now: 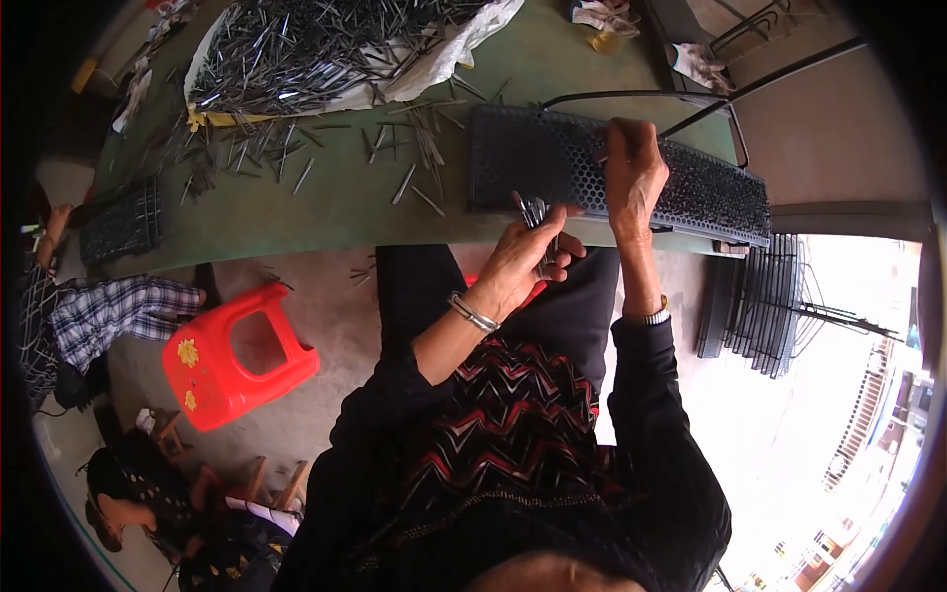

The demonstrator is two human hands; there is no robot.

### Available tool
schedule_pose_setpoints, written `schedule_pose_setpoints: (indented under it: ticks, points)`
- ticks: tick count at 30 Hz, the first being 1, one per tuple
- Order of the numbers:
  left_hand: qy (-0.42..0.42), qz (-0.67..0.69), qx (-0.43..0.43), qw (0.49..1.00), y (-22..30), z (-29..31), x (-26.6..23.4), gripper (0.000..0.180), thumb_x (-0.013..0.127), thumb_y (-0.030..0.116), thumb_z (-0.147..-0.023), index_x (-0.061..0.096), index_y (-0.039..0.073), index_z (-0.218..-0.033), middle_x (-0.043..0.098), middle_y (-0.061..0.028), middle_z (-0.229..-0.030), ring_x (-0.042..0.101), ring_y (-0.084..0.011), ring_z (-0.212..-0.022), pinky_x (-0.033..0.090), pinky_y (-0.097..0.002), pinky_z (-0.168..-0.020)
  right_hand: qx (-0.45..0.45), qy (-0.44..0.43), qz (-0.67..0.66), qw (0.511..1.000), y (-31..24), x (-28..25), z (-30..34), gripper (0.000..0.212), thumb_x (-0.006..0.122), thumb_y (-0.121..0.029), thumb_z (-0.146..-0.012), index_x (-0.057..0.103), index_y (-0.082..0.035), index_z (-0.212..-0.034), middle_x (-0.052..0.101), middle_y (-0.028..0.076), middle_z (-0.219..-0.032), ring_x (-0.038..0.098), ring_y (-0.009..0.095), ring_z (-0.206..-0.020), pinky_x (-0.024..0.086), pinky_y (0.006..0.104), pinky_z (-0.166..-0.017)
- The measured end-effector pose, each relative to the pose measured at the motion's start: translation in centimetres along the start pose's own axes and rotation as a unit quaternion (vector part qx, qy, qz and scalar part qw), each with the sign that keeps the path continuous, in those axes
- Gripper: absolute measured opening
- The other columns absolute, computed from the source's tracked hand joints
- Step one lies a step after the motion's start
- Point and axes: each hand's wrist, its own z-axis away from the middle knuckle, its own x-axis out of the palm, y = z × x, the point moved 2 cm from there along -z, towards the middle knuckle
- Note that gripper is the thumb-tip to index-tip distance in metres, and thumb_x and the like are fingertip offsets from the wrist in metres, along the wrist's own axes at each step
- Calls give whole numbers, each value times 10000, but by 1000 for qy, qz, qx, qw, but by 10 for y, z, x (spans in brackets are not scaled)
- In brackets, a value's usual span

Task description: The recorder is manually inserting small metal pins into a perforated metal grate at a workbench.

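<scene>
My left hand [515, 259] is closed around a small bunch of thin metal rods [534, 210], whose shiny ends stick up past my thumb. It hovers by the table's near edge, just below a long black perforated rack [590, 183]. Over the middle of that rack, my right hand [634, 178] has its fingers pinched together, pointing down at the holes. Whatever sits between those fingertips is too small and hidden to name. To the right of this hand the rack's holes look densely filled with dark pieces; just left of it, open holes show.
A white sack [434, 74] heaped with dark thin rods [296, 49] lies at the back of the green table [326, 212], with loose rods scattered before it. A bent metal frame [631, 96] rises behind the rack. A red stool [242, 355] and other people are at left; stacked racks [764, 306] hang right.
</scene>
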Motion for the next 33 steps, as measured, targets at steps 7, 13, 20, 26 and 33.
schedule_pose_setpoints:
  ticks: [7,13,20,26,33]
  points:
    - [-35,34,33,998,-2,-11,-12,280,553,281,-949,605,24,-1046,544,-19,-706,399,-44,-554,293,-190,-448,-112,9,123,986,24,22,-12,84,589,-124,-874,581,-45,-903,641,102,-685,599,153,-536,466,293,-528]
    - [-46,43,58,996,4,-10,-13,289,560,246,-943,605,-21,-1040,558,-29,-737,411,-42,-575,299,-186,-458,-111,2,126,986,17,20,-11,82,590,-127,-874,596,-47,-892,636,99,-670,596,154,-529,466,299,-526]
    - [-54,85,42,994,2,-11,-14,313,587,249,-930,605,-34,-1064,555,-41,-736,420,-58,-568,308,-195,-466,-127,-21,169,977,15,25,-8,87,610,-170,-860,630,-95,-899,616,103,-711,619,261,-640,485,339,-605]
    - [-69,69,59,993,2,-13,-16,307,590,243,-929,613,-25,-1079,573,-58,-745,430,-65,-569,312,-201,-463,-137,-38,268,953,12,23,-3,156,625,-234,-852,666,-124,-955,624,115,-841,624,289,-735,493,361,-654]
    - [-37,35,65,997,8,-7,-13,284,610,224,-913,620,-15,-1065,626,-93,-780,450,-72,-561,316,-194,-456,28,-376,38,925,-9,-7,19,223,614,-183,-848,662,13,-943,638,81,-861,596,128,-799,459,271,-694]
